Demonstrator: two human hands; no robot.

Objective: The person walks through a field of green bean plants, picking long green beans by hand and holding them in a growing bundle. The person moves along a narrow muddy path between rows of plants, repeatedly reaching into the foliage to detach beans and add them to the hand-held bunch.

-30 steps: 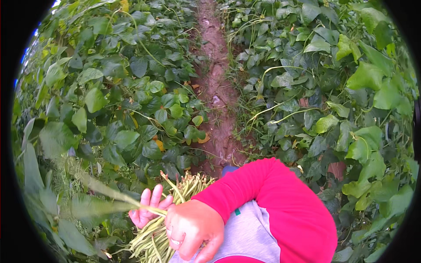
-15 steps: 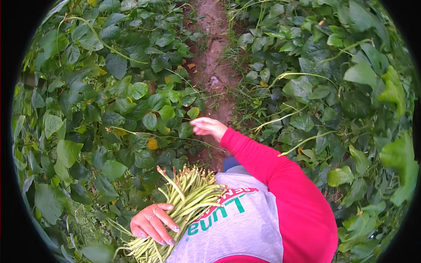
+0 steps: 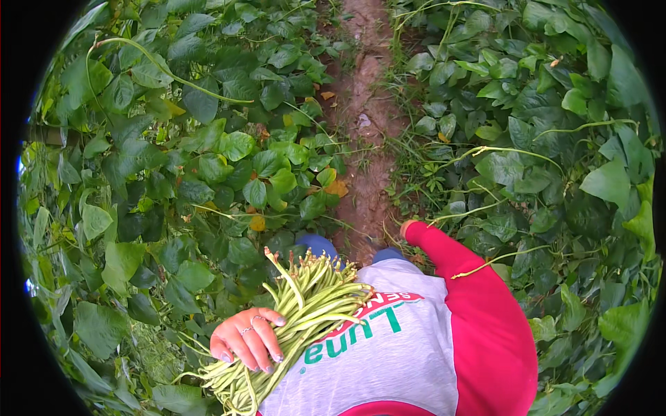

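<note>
My left hand (image 3: 248,340), with rings on its fingers, lies curled over a thick bundle of green yardlong beans (image 3: 326,295). The bundle slants against the front of my grey shirt, its brownish stem ends pointing up and away from me. My right hand (image 3: 405,227) is out ahead at the inner edge of the right-hand plants. Only a small part of it shows past the pink sleeve, and its fingers are hidden. Close to it, a pale long bean (image 3: 461,213) lies over the leaves. Another bean (image 3: 501,261) is beside my right forearm.
Dense leafy bean plants (image 3: 257,166) rise on both sides. A narrow muddy path (image 3: 368,118) runs ahead between them, edged with grass. More long beans hang on the right (image 3: 520,152) and a curved one (image 3: 173,76) at the far left.
My right hand has moved from over the path near the left plants to the right plants, closer to me. My left hand keeps the bean bundle; the whole view has shifted slightly.
</note>
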